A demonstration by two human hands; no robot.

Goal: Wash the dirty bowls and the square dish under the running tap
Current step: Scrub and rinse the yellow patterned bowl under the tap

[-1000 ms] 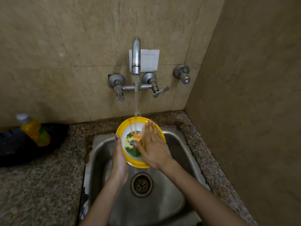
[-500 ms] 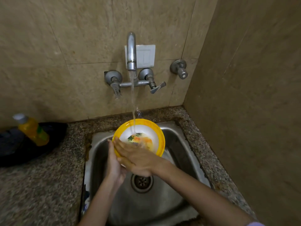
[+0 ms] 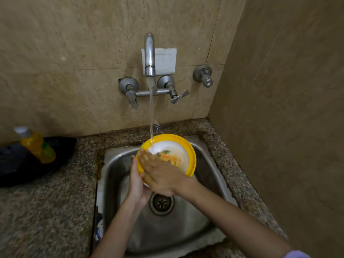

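Note:
A yellow-rimmed bowl (image 3: 188,152) with a white inside and a colourful picture is tilted over the steel sink (image 3: 115,164). Water from the tap (image 3: 149,54) falls onto its upper left rim. My left hand (image 3: 136,183) holds the bowl from behind at its left edge. My right hand (image 3: 160,174) lies flat across the bowl's lower left inside, fingers straight and pointing left. No other bowl or square dish is in view.
The drain (image 3: 161,202) sits in the sink's middle. A yellow soap bottle (image 3: 38,145) lies on a black pan (image 3: 22,170) on the granite counter (image 3: 46,211) at left. Tiled walls close in behind and on the right.
My right hand has swept from the bowl's right side across to its lower left, fingers turning leftward. The bowl tipped a little flatter.

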